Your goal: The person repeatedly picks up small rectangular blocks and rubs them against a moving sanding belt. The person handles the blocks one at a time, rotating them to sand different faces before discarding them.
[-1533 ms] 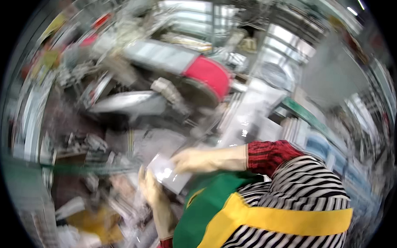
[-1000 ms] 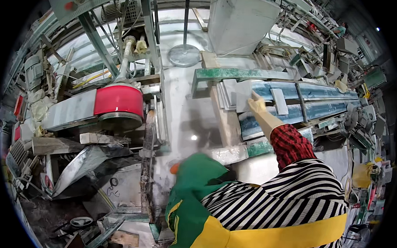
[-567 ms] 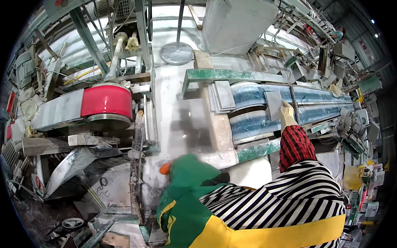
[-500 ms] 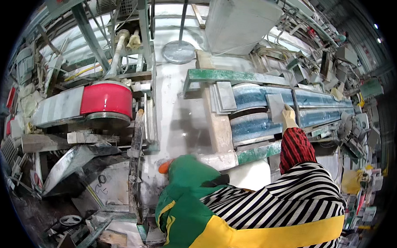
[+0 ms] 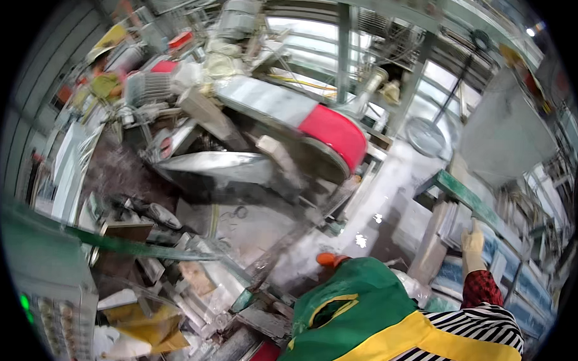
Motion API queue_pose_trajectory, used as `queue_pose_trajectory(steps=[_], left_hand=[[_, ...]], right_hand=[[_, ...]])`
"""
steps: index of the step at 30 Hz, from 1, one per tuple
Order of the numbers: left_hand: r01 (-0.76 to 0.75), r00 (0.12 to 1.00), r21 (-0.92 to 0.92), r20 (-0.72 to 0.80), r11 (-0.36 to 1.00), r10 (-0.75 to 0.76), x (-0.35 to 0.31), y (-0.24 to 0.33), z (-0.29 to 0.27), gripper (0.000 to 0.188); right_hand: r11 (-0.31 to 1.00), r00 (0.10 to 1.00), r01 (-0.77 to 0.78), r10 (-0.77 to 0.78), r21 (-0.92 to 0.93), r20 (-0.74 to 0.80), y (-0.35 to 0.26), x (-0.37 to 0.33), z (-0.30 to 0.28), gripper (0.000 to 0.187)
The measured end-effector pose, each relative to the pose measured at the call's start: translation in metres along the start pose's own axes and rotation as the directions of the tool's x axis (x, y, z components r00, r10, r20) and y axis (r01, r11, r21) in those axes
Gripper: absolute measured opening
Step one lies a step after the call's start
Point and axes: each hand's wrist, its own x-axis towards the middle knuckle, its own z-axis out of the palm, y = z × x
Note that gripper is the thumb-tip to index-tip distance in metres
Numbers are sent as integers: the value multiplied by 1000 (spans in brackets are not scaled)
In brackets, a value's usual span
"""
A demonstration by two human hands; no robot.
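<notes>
My right hand [image 5: 473,243], in a pale glove with a red checked sleeve behind it, lies stretched out flat at the right. It rests beside a stack of pale grey slabs [image 5: 452,219] on a blue-grey conveyor [image 5: 518,277]. It holds nothing that I can see. Of my left hand only an orange glove tip [image 5: 327,259] shows. The rest is hidden behind my green and yellow vest [image 5: 360,316], just above a wet white work table [image 5: 377,209].
A machine with a red rounded guard [image 5: 334,132] stands beyond the wet table. A green metal rail [image 5: 470,199] crosses at the right. Rubble, offcuts and yellow bags [image 5: 141,318] lie at the lower left. A grey hopper [image 5: 504,134] hangs at the upper right.
The view has swung left and tilted, so the red-guarded machine now sits in the middle. My right hand stays stretched out on the slabs at the right.
</notes>
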Motion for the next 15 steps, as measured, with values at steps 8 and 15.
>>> queue_pose_trajectory(steps=[8, 15], left_hand=[[602, 622, -101, 681, 792, -386, 30, -19, -41, 53], [775, 512, -87, 667, 626, -542, 3, -13, -13, 61]], right_hand=[[181, -17, 711, -962, 680, 273, -444, -225, 36, 39], [-951, -659, -23, -218, 309, -720, -608, -554, -122, 40]])
